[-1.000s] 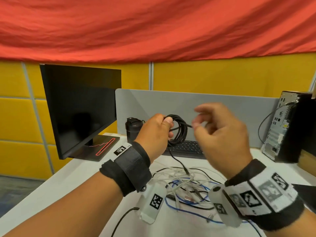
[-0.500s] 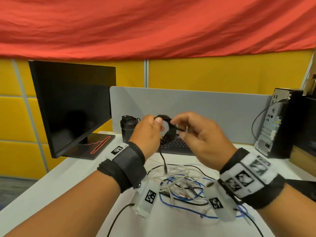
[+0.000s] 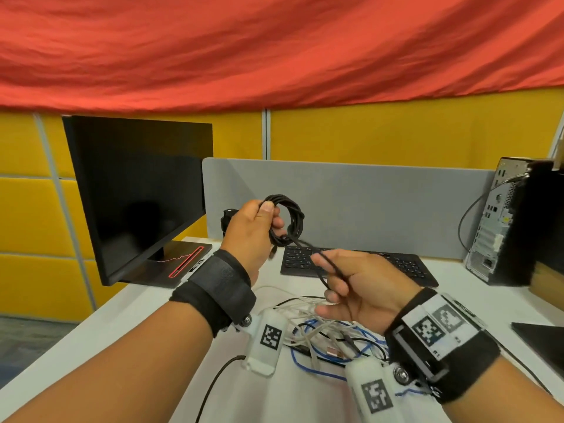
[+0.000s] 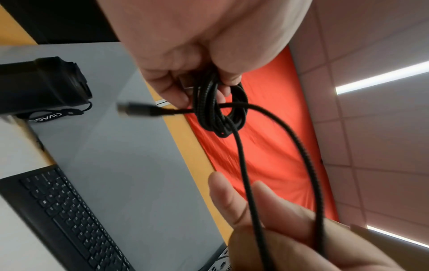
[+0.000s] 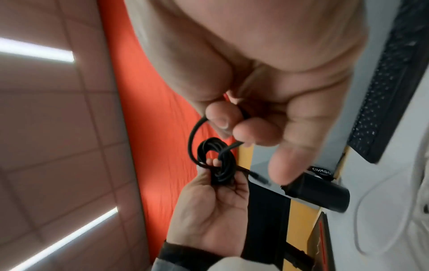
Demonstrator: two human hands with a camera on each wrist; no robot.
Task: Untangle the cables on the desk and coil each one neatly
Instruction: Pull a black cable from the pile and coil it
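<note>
My left hand (image 3: 271,215) is raised above the desk and grips a black braided cable coil (image 3: 289,219) of several turns between thumb and fingers. In the left wrist view the coil (image 4: 218,113) hangs under the fingers, and its plug (image 4: 133,110) sticks out to the left. From the coil a loose black strand (image 3: 317,257) runs down to my right hand (image 3: 331,277), which pinches it in a loop, lower and nearer to me. The right wrist view shows that pinch (image 5: 232,124) and the coil (image 5: 220,163) beyond it. A tangle of white, blue and black cables (image 3: 323,331) lies on the white desk (image 3: 146,303) under my wrists.
A dark monitor (image 3: 137,190) stands at the left and a black keyboard (image 3: 406,267) lies behind the hands. A black bottle (image 3: 227,218) stands behind my left hand. A grey divider (image 3: 381,203) runs along the back. A PC tower (image 3: 500,221) stands at the right.
My right hand has come away from the coil, down and toward me, drawing a loop of the black cable out. My left hand still grips the coil.
</note>
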